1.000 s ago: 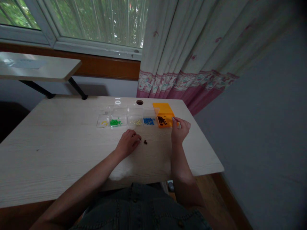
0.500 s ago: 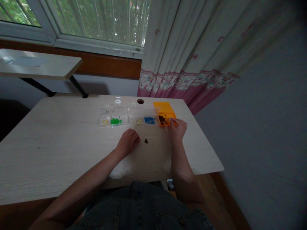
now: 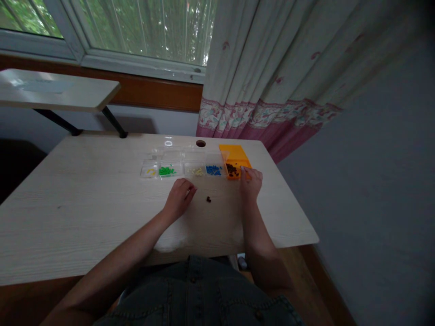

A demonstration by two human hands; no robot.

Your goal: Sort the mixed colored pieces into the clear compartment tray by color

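At the right edge of the orange box (image 3: 246, 165), my right hand (image 3: 251, 182) has its thumb and forefinger drawn together. Whatever lies between those fingertips is too small to make out. Dark brown small pieces (image 3: 232, 170) lie in that box, just left of the fingers. My left hand (image 3: 178, 196) rests on the table, fingers loosely curled, with a gap by the thumb and nothing visible in it. A small dark brown piece or joined cluster (image 3: 208, 199) sits on the tabletop between both hands, touched by neither.
Clear open boxes stand in a row, with blue pieces (image 3: 214, 170), cream pieces (image 3: 197, 171), green pieces (image 3: 166, 171) and yellow pieces (image 3: 151, 172). Behind them is a round hole (image 3: 200, 143) in the table (image 3: 102, 203). A raised shelf (image 3: 81, 95) is at the left, a curtain (image 3: 251, 90) behind.
My left hand has drawn slightly back and left, away from the dark cluster, its fingers loosening. My right hand remains at the orange box with small finger movement. The view has shifted slightly.
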